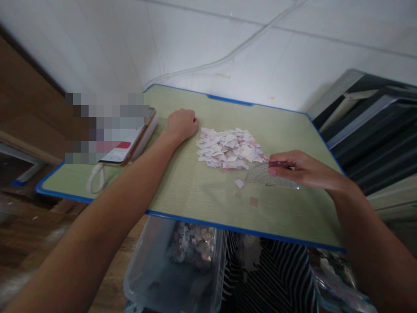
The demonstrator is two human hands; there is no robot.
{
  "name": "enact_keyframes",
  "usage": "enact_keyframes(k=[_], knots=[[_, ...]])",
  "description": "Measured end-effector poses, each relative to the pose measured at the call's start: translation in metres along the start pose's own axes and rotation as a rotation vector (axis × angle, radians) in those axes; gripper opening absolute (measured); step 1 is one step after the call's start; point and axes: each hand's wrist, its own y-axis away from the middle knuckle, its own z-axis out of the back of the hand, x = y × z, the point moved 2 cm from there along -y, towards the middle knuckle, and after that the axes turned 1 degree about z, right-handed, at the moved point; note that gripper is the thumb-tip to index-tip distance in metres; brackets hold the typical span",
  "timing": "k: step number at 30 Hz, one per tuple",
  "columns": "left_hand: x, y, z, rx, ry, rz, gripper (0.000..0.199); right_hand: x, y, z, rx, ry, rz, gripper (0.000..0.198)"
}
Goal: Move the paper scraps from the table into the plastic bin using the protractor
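A heap of torn paper scraps [228, 148], whitish with pink tints, lies in the middle of the green table. My right hand [293, 167] pinches a clear protractor [257, 176] by its upper part, just right of and in front of the heap. One scrap [239, 183] lies apart by the protractor's left end, and a small brownish square [253, 201] lies nearer the front edge. Left of the heap, my left hand [183, 124] rests on the table with its fingers curled into a fist; whatever may be inside it is hidden.
A tablet or phone [128, 145] in a brown-edged case, partly pixelated, sits at the table's [182, 191] left, with a white strap loop [96, 179]. Below the front edge stands a clear plastic bin [143, 269] holding more scraps. Dark framed panels [374, 130] lean at right against the white wall.
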Motion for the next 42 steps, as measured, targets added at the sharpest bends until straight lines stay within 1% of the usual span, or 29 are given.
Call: enact_keyframes(k=[3, 7, 9, 11, 15, 19, 23, 29, 33, 34, 38, 39, 42], knots=[[0.0, 0.0, 0.0, -0.004, -0.003, 0.002, 0.048, -0.003, 0.002, 0.005, -0.023, 0.081, -0.001, 0.047], [0.001, -0.001, -0.002, -0.007, -0.004, -0.003, 0.048, -0.011, 0.008, 0.017, -0.12, 0.222, -0.023, 0.048], [0.001, -0.001, -0.002, -0.004, -0.002, -0.007, 0.049, -0.012, 0.01, 0.021, -0.107, 0.24, -0.027, 0.048], [0.001, -0.001, -0.001, -0.002, -0.003, -0.011, 0.049, -0.011, 0.011, 0.021, -0.095, 0.226, -0.033, 0.049], [0.001, 0.0, 0.001, 0.002, -0.001, -0.005, 0.048, -0.004, 0.008, 0.016, -0.112, 0.143, -0.036, 0.052], [0.001, 0.0, 0.0, -0.003, 0.007, -0.007, 0.049, 0.001, 0.004, 0.006, -0.043, 0.053, -0.018, 0.051], [0.002, -0.001, -0.002, 0.002, 0.016, 0.0, 0.05, -0.004, 0.003, 0.004, -0.013, 0.051, -0.034, 0.049], [0.0, 0.001, 0.001, 0.008, 0.018, -0.003, 0.049, -0.01, 0.005, 0.013, -0.105, 0.201, 0.001, 0.044], [0.0, 0.001, 0.002, 0.005, 0.006, -0.002, 0.048, -0.01, 0.011, 0.02, -0.187, 0.263, -0.019, 0.045], [0.0, 0.001, 0.002, 0.001, 0.004, -0.003, 0.048, -0.01, 0.013, 0.022, -0.181, 0.267, -0.031, 0.046], [0.002, -0.001, -0.001, -0.005, 0.002, -0.01, 0.049, -0.009, 0.02, 0.026, -0.021, 0.223, -0.092, 0.047], [0.002, -0.001, -0.001, -0.004, 0.004, -0.009, 0.049, -0.009, 0.021, 0.027, -0.007, 0.216, -0.093, 0.047], [0.002, -0.001, -0.001, 0.005, 0.009, -0.005, 0.049, -0.006, 0.022, 0.028, -0.037, 0.196, -0.076, 0.046]])
